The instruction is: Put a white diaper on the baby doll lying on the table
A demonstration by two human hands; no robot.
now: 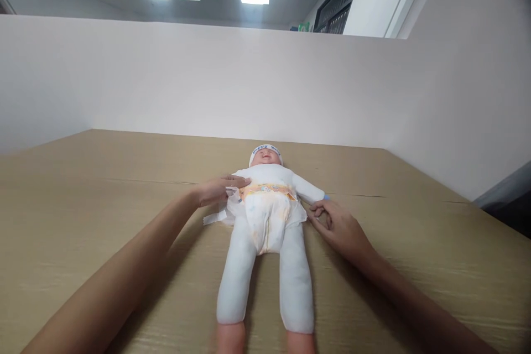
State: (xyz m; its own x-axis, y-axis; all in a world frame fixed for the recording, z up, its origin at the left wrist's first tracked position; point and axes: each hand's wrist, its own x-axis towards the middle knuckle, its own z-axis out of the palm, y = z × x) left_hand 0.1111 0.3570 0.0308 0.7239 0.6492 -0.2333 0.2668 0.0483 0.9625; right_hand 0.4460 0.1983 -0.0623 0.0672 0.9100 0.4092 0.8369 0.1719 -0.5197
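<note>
A baby doll [267, 174] with a soft white body lies on its back, head at the far end and legs toward me. A white diaper [265, 221] with an orange patterned waistband covers its hips, the front panel up over the belly. The side wings are loose, and a white tab [214, 217] sticks out on the left. My left hand [219, 189] rests with fingers stretched out on the left end of the waistband. At the diaper's right edge, beside the doll's arm, my right hand [338, 227] has its thumb and fingers pinched on the diaper's side.
The doll lies on a wide wood-grain tabletop [145, 160] with a thin seam across it. A white partition [232, 83] rises behind the table, and a white wall [460, 105] stands to the right. A dark object [510, 199] is beyond the right table edge.
</note>
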